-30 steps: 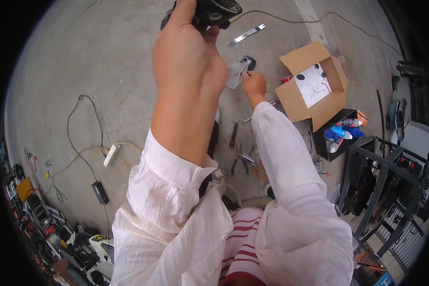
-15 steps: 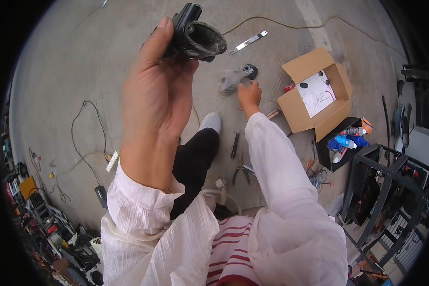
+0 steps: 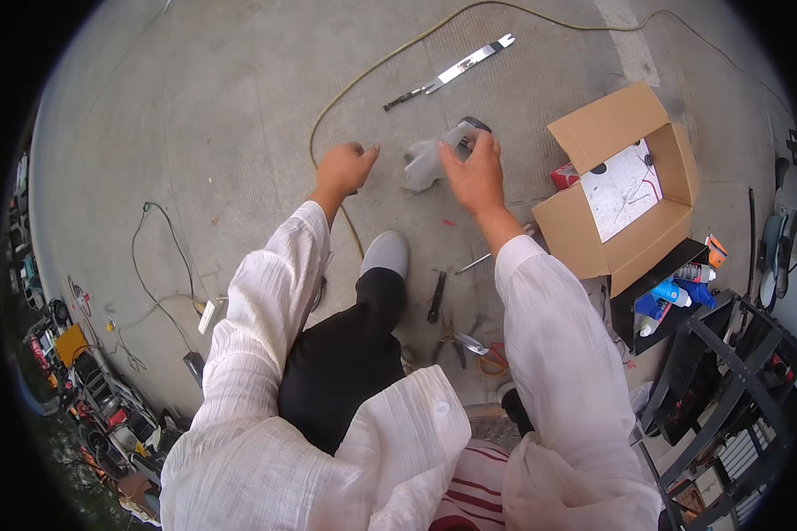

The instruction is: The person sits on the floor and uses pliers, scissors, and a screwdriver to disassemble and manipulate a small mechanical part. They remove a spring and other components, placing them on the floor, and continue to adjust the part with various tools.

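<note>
My right hand (image 3: 478,177) is over the concrete floor, thumb and fingers pinching a translucent plastic bag (image 3: 425,168). A dark rounded part (image 3: 475,123) shows just beyond those fingertips; whether it lies inside the bag I cannot tell. To the left, my left hand (image 3: 341,168) is held with its fingers curled in, apart from the bag. What it holds, if anything, is hidden. Beyond the hands lies a flat silver bar tool (image 3: 469,65) with a notched end, a slim dark piece (image 3: 405,98) at its near end.
An open cardboard box (image 3: 593,257) stands right, beside a black bin (image 3: 624,319) of bottles. Near my shoe (image 3: 386,254) lie a black flashlight-like tool (image 3: 437,296) and pliers (image 3: 449,341). A hose (image 3: 321,119) curves across the floor. A black metal frame (image 3: 726,354) stands lower right.
My left hand has lowered and moved away from me; the black hollow housing it held is no longer visible. My right hand has turned, its fingers now on the bag.
</note>
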A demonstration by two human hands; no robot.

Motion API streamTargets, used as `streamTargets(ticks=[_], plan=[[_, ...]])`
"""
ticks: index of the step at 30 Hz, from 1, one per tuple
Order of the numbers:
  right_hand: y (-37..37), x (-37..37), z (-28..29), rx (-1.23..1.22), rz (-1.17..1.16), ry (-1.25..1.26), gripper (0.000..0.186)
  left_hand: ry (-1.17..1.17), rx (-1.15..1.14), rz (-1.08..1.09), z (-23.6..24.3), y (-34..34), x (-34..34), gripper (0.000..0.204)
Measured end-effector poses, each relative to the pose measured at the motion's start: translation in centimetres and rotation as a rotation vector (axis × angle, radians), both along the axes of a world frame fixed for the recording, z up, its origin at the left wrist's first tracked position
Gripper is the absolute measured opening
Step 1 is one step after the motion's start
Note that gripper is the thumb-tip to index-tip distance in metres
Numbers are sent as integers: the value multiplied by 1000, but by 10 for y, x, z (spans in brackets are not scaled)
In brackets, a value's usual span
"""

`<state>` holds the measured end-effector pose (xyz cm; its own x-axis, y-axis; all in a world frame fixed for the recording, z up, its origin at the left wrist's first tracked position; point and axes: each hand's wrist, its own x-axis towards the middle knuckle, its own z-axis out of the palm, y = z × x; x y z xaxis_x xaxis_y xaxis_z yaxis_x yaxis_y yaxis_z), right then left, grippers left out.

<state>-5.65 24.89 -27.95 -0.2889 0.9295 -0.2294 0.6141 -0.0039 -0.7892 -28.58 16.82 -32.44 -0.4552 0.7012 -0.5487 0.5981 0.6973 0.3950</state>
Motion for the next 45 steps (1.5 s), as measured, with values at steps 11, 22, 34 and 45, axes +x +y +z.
streamTargets(ticks=[11,22,34,45], plan=[[-7,-8,-37,-500,-298,272,55,-743,-106,49,64,80,45,19],[-49,-3,8,-569,-316,827,28,-961,-27,87,89,45,64,19],[-42,14,46,-298,-492,570,6,-323,100,-5,131,45,66,6],[-38,17,35,-302,-460,450,10,149,408,-264,-18,140,-35,29]])
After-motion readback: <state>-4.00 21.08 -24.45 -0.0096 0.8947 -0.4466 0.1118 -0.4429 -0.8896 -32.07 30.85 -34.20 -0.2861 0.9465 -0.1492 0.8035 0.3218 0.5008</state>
